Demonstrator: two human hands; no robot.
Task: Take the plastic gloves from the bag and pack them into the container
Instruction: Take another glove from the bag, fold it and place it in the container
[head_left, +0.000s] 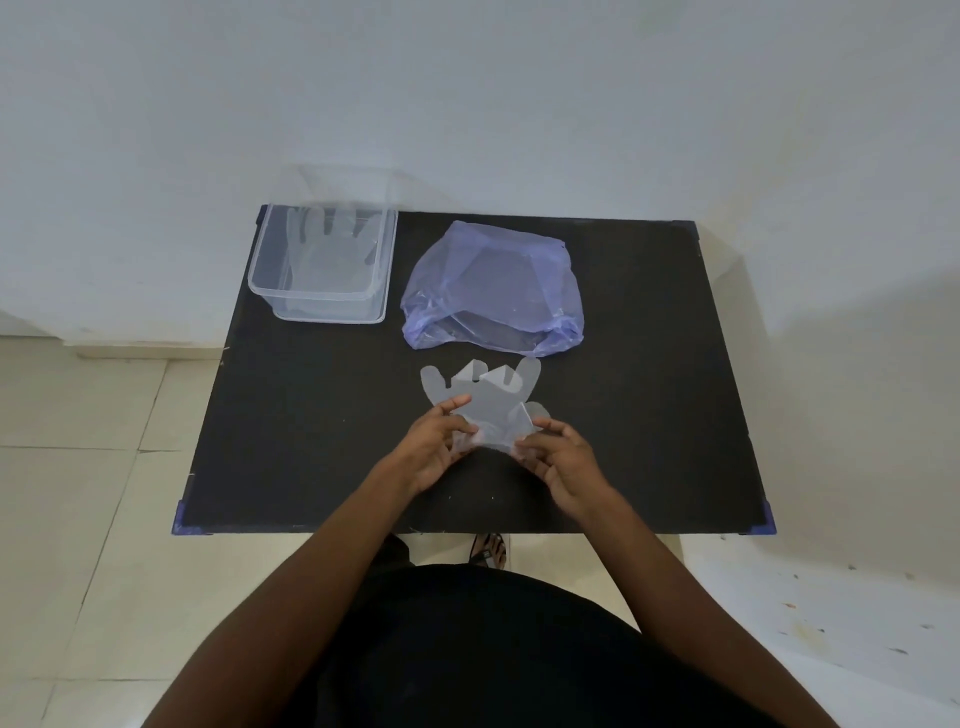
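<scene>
Glove (480, 402) folded, pinched by left hand (434, 447) | right hand (563, 462) | bag (493, 291) contents unclear

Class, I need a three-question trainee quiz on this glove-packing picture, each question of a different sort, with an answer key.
1. True or false: the clear container stands on the left of the purple bag.
2. Multiple choice: what are the left hand and right hand holding? A) the bag B) a plastic glove C) the container
3. Fill in: the container already holds at least one ____, with its fingers spread toward the far wall.

Key
1. True.
2. B; both hands grip the glove at its near end, over the black table.
3. Glove.
</scene>
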